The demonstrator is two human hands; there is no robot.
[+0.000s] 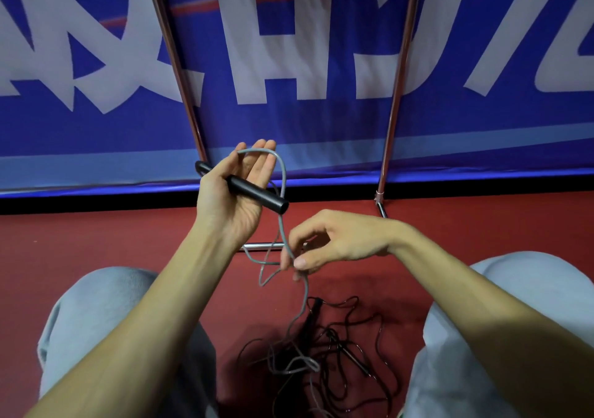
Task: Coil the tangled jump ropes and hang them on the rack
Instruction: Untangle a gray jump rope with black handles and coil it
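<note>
left hand [236, 192] grips our black handle [257, 192], grey rope [284, 173] looped over its fingers | right hand [334, 240] pinches that rope lower down | black ropes [334, 340] tangled on the near floor [128, 231]

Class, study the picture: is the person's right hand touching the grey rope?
Touching. The head view shows the right hand pinching the grey rope between thumb and forefinger.

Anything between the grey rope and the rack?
Nothing visible blocks the rack. But the grey rope, its handle in the left hand and pinched by the right hand, runs into the black ropes tangled on the floor.
</note>
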